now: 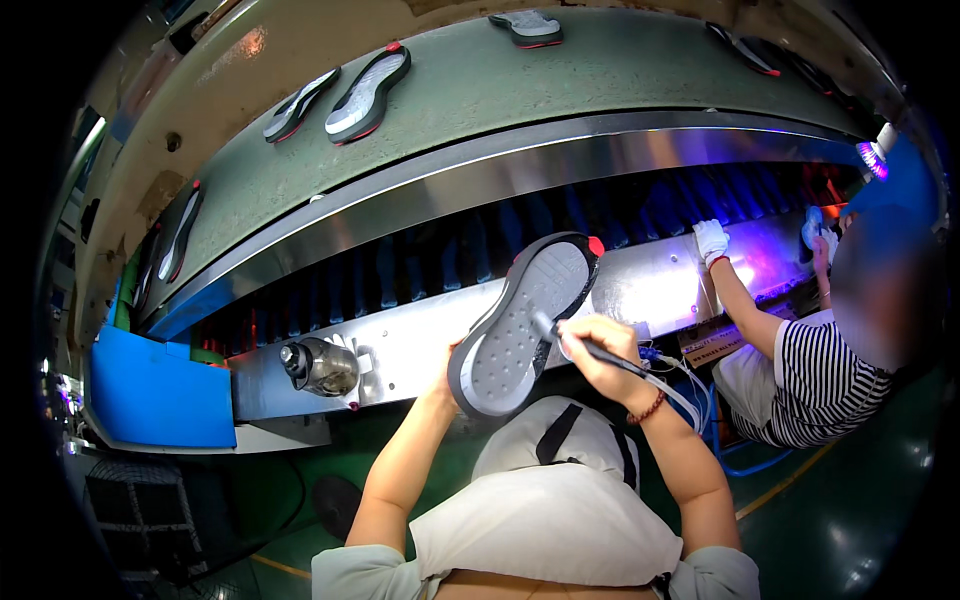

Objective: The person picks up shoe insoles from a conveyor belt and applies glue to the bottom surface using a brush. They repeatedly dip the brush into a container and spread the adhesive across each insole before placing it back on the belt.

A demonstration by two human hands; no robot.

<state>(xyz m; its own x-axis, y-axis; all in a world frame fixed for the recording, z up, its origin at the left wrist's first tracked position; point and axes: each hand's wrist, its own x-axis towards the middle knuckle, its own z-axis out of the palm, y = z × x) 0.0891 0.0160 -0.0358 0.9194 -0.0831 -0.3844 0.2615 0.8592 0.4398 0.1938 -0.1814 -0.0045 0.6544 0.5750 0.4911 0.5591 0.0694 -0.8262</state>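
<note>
- Head view: one sole [490, 372] is up off the worktop [425, 330], above its near edge and in front of the person's lap, the red-tipped end pointing away to the right. Its grey dotted face is turned up, probably so the wearer can see and reach all of that side.
- The left hand [442, 375] is curled around the sole's left rim, near the wide end. Its fingers are mostly hidden behind, so how far they wrap cannot be told. Gripping at the rim seems meant to leave the grey face clear.
- The right hand [607, 356] is closed in a pencil-like pinch on a brush [546, 326], its tip at the middle of the grey face, over the right side. Such a grip likely gives fine control of the tip.
- A flask [325, 367] stands toward the worktop's left end, perhaps to be out of the arms' way yet within reach.
- Behind the worktop, a green belt [450, 82] carries more pieces: two side by side [368, 95] left of centre, another [527, 28] at the far edge, others near its left and right ends. Their spacing may keep them easy to pick up singly.
- At the right, a co-worker [830, 370] rests a gloved hand [711, 240] at the worktop's far edge, well apart from the sole.
</note>
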